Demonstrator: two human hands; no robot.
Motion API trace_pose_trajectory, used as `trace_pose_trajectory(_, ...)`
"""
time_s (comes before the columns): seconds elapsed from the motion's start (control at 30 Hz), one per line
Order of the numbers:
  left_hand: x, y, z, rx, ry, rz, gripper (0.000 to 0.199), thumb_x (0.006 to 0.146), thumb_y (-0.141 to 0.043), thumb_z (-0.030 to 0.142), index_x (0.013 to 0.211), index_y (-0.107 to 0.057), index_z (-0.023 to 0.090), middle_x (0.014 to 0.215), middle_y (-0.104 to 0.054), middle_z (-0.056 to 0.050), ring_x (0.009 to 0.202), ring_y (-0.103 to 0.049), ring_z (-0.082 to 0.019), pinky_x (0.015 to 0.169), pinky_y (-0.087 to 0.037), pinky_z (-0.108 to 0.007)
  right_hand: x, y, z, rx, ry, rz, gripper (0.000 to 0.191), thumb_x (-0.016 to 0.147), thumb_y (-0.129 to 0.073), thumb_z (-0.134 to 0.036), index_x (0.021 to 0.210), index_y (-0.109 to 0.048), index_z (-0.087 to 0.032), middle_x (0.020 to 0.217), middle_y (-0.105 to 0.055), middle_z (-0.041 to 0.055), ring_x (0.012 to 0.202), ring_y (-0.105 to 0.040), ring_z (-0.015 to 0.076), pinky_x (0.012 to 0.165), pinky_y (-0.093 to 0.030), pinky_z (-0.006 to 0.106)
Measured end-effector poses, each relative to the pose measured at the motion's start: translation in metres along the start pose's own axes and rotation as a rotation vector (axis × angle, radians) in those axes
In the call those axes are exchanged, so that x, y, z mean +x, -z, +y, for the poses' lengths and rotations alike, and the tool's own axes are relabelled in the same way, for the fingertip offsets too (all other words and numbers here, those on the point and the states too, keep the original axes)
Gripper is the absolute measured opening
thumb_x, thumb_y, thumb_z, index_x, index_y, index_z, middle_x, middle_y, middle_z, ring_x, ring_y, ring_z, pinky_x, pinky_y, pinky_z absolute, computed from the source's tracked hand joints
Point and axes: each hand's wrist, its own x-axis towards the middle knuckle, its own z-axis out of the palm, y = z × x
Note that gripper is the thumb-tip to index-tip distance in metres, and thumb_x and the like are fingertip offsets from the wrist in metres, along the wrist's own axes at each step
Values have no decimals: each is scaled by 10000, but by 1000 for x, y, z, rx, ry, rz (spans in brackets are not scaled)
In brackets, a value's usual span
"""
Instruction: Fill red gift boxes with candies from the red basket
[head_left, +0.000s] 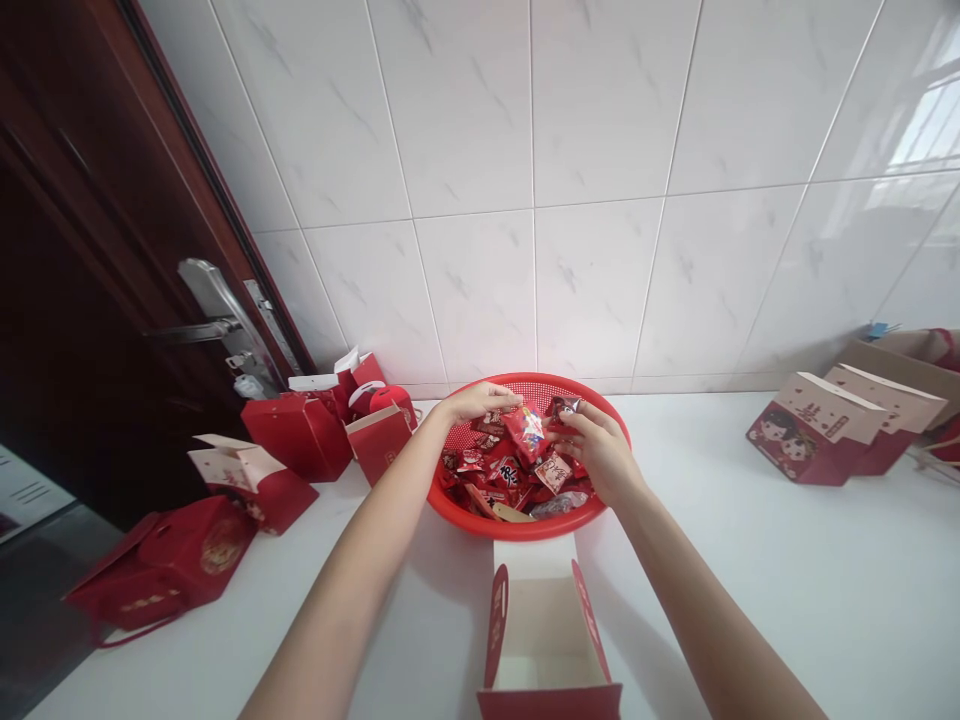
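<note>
A red colander (529,532) full of wrapped candies stands before me against the tiled wall. Over it, my left hand (480,402) has its fingers bent together at the top corner of a shiny red candy packet (527,430) with a colourful print. My right hand (602,450) is at the colander's right side, fingers curled, with a dark brown wrapped candy (564,407) at its fingertips. Its lower fingers come close to the red packet's right edge. Nearer to me, an open red gift box (550,702) with a white inside stands below the colander.
Several red gift boxes (296,440) and a red box with a cord handle (172,565) line the left side. Pink-and-red boxes (814,425) stand at the right beside a cardboard carton (881,358). A dark door with a metal handle (217,325) is at the left.
</note>
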Motion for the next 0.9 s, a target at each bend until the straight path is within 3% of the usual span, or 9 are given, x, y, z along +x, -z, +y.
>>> trace_pose_trajectory(0.27, 6, 9, -11, 115, 116, -146, 451, 641, -830, 566, 863, -741, 184, 867, -759, -62, 726, -665, -152, 683, -503, -265, 1, 1, 1, -11, 18, -12, 206, 673, -749, -319, 816, -672, -193, 797, -747, 42, 695, -691, 175, 625, -537, 269)
trace_pose_trajectory(0.47, 15, 14, -27, 279, 210, -276, 352, 522, -869, 279, 847, -761, 199, 840, -756, -15, 817, -673, -185, 742, -531, -286, 0, 1, 1, -31, 19, -6, 199, 672, -744, -327, 801, -670, -195, 800, -757, 44, 704, -700, 175, 626, -526, 258)
trace_pose_trajectory(0.73, 28, 5, -38, 575, 197, -108, 148, 574, -735, 212, 719, -710, 195, 719, -704, 7, 735, -611, -177, 706, -489, -262, -1, -1, 0, -32, 21, -7, 192, 664, -730, -323, 795, -666, -197, 780, -751, 36, 698, -697, 174, 622, -510, 256)
trace_pose_trajectory(0.9, 26, -9, -34, 670, 213, -78, 106, 539, -743, 198, 621, -676, 201, 646, -670, 1, 676, -613, -197, 639, -470, -275, 0, 0, 2, -33, 32, -11, 203, 662, -737, -331, 795, -664, -197, 796, -757, 42, 707, -701, 182, 622, -514, 264)
